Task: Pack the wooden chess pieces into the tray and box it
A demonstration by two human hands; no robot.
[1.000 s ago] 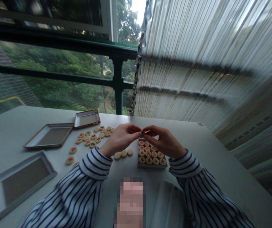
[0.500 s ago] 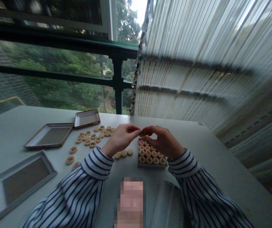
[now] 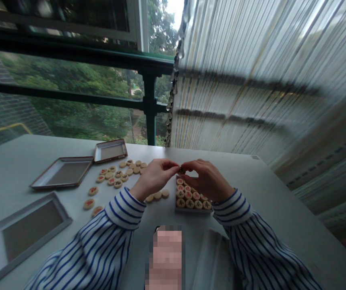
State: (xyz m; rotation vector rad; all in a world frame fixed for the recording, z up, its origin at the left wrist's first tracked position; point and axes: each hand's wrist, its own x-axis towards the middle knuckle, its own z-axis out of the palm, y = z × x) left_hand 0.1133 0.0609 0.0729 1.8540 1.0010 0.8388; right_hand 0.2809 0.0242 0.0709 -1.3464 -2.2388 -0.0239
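Between the fingertips of both hands is one round Chinese chess piece (image 3: 181, 170), held above the back left corner of a small box (image 3: 193, 210). My left hand (image 3: 154, 177) pinches its left side and my right hand (image 3: 207, 179) pinches its right side. Rows of Chinese chess pieces (image 3: 190, 204) with red and black characters fill the near part of the box; my right hand hides much of its far part. Loose chess pieces (image 3: 118, 174) lie scattered left of my left hand, some face up and some blank side up. A few blank-side pieces (image 3: 157, 195) rest left of the box.
Two brown-edged shallow trays (image 3: 62, 172) (image 3: 110, 150) stand at the back left of the white table (image 3: 251, 185). A larger grey tray (image 3: 34, 233) lies at the front left. Clear plastic (image 3: 213, 257) is near the front edge. A string curtain (image 3: 236, 96) hangs behind the table.
Both hands stay almost in place above the box, still on the chess piece. The piece has turned slightly between the fingertips.
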